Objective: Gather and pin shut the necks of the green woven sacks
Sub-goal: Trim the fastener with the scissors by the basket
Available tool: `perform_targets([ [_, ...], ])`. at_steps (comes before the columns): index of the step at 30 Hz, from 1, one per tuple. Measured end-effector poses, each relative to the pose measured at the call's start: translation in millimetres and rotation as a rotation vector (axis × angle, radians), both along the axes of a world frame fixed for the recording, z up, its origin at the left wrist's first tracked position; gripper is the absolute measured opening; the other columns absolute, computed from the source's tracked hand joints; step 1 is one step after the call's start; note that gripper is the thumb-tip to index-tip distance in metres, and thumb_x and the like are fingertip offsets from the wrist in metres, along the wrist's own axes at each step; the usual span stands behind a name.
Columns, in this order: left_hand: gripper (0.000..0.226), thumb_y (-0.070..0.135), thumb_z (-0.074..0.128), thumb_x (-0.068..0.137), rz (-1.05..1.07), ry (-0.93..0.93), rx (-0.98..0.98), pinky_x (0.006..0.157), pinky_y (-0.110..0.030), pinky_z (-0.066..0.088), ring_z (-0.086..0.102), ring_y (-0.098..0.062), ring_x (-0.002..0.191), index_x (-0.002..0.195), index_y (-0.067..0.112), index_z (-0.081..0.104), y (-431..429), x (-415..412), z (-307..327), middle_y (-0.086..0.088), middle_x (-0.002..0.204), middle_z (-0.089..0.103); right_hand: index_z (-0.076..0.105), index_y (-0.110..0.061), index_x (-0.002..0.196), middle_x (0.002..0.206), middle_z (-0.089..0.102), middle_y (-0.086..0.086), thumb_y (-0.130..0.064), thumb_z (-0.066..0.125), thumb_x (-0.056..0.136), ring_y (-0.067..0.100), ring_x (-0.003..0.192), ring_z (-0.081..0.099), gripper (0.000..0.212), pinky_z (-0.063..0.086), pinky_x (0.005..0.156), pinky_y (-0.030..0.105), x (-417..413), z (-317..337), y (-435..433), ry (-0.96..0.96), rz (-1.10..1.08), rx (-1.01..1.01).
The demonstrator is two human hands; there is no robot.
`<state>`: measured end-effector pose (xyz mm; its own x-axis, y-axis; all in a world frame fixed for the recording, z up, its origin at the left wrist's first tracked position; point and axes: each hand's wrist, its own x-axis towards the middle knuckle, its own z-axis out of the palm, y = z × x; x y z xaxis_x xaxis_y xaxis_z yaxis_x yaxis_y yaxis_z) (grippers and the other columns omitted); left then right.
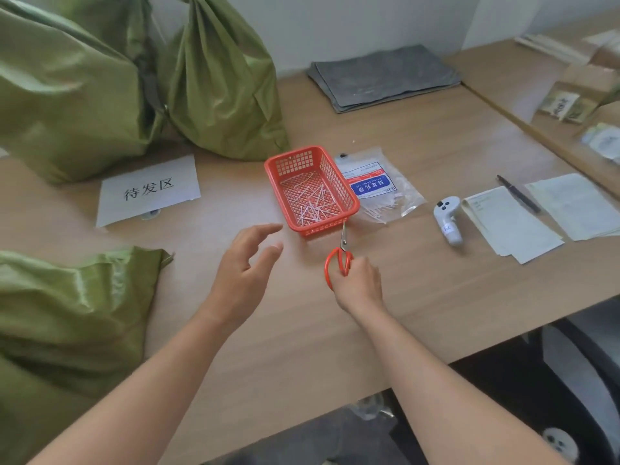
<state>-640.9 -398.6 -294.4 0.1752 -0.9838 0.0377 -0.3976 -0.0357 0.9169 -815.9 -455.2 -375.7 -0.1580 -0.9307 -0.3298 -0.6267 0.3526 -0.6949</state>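
Observation:
Two green woven sacks stand at the back left, one [221,85] with its neck gathered at the top, a bigger one [63,95] beside it. A third green sack [67,317] lies at the near left with its mouth toward the table's middle. My right hand [357,283] grips the orange handles of the scissors [340,258], whose blades point at the red basket [347,193]. My left hand [246,263] hovers over the table with fingers spread, holding nothing.
The red basket holds several cut white tie ends. A clear bag of white cable ties [379,189] lies right of it. A white controller [448,223], papers [510,223] and a pen [518,193] sit farther right. A paper sign [149,191] and grey folded bags [385,77] lie behind.

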Motion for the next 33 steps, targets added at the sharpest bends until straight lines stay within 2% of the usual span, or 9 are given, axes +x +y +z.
perform_targets([
  [3, 0.040, 0.037, 0.053, 0.093, 0.039, 0.047, -0.046, 0.113, -0.031, 0.044, 0.056, 0.006, 0.125, 0.130, 0.030, 0.067, 9.3, 22.3, 31.2, 0.008, 0.133, 0.064, 0.061, -0.006, 0.093, 0.093, 0.069, 0.011, -0.038, 0.063, 0.092, 0.032, 0.090, 0.062, 0.032, 0.049, 0.078, 0.037, 33.2, 53.6, 4.5, -0.141, -0.015, -0.141],
  [5, 0.044, 0.037, 0.052, 0.093, 0.076, 0.095, -0.088, 0.103, -0.012, 0.043, 0.057, 0.010, 0.122, 0.133, 0.028, 0.066, 15.9, 39.8, 55.1, 0.007, 0.136, 0.063, 0.061, -0.008, 0.096, 0.094, 0.071, 0.010, -0.037, 0.063, 0.094, 0.032, 0.089, 0.065, 0.029, 0.050, 0.077, 0.037, 55.1, 90.1, 8.2, -0.191, 0.018, -0.231],
  [7, 0.043, 0.033, 0.052, 0.096, 0.110, 0.103, -0.158, 0.098, -0.005, 0.041, 0.056, 0.007, 0.124, 0.136, 0.023, 0.064, 22.4, 58.3, 79.2, 0.007, 0.137, 0.064, 0.062, -0.013, 0.096, 0.089, 0.072, 0.005, -0.039, 0.064, 0.095, 0.026, 0.082, 0.067, 0.026, 0.053, 0.075, 0.036, 78.2, 122.9, 14.2, -0.248, 0.059, -0.316],
  [10, 0.036, 0.017, 0.052, 0.106, 0.148, 0.087, -0.250, 0.099, -0.005, 0.041, 0.055, 0.004, 0.128, 0.141, 0.018, 0.060, 35.3, 86.4, 114.2, 0.005, 0.139, 0.062, 0.064, -0.021, 0.094, 0.084, 0.075, -0.001, -0.049, 0.066, 0.092, 0.022, 0.076, 0.074, 0.028, 0.063, 0.073, 0.044, 111.0, 163.8, 26.1, -0.344, 0.100, -0.426],
  [13, 0.041, 0.023, 0.050, 0.103, 0.181, 0.072, -0.337, 0.104, -0.012, 0.044, 0.056, 0.000, 0.129, 0.142, 0.016, 0.059, 52.8, 119.9, 148.1, 0.004, 0.139, 0.062, 0.071, -0.021, 0.094, 0.082, 0.075, -0.006, -0.047, 0.070, 0.094, 0.013, 0.076, 0.072, 0.026, 0.059, 0.069, 0.029, 142.8, 205.8, 42.4, -0.335, 0.166, -0.540],
  [20, 0.036, 0.022, 0.048, 0.099, 0.297, 0.057, -0.530, 0.103, -0.019, 0.046, 0.061, -0.006, 0.124, 0.130, 0.011, 0.064, 104.9, 219.2, 221.7, 0.000, 0.131, 0.068, 0.064, -0.017, 0.090, 0.070, 0.072, -0.006, -0.040, 0.071, 0.094, 0.010, 0.064, 0.069, 0.024, 0.056, 0.064, 0.035, 238.4, 277.4, 85.2, -0.420, 0.286, -0.709],
  [24, 0.033, 0.026, 0.047, 0.101, 0.325, 0.024, -0.555, 0.105, -0.034, 0.050, 0.063, -0.007, 0.118, 0.127, 0.017, 0.066, 134.7, 285.6, 246.1, 0.003, 0.126, 0.069, 0.062, -0.017, 0.090, 0.069, 0.070, -0.006, -0.037, 0.069, 0.095, 0.007, 0.061, 0.065, 0.021, 0.048, 0.058, 0.021, 298.4, 301.0, 109.3, -0.439, 0.321, -0.773],
  [30, 0.033, 0.029, 0.049, 0.099, 0.337, 0.020, -0.549, 0.096, -0.025, 0.049, 0.063, -0.006, 0.109, 0.126, 0.019, 0.066, 161.9, 370.7, 263.1, 0.007, 0.116, 0.068, 0.061, -0.015, 0.092, 0.070, 0.068, -0.008, -0.030, 0.070, 0.095, 0.003, 0.063, 0.063, 0.018, 0.046, 0.057, 0.015, 377.8, 322.1, 133.3, -0.411, 0.365, -0.805],
  [33, 0.025, 0.021, 0.057, 0.102, 0.330, -0.024, -0.505, 0.094, -0.023, 0.051, 0.064, -0.003, 0.114, 0.125, 0.023, 0.066, 166.6, 404.2, 263.0, 0.008, 0.122, 0.068, 0.061, -0.014, 0.095, 0.075, 0.069, -0.008, -0.027, 0.070, 0.096, 0.003, 0.066, 0.065, 0.015, 0.044, 0.058, 0.010, 405.9, 328.2, 138.3, -0.346, 0.381, -0.832],
])
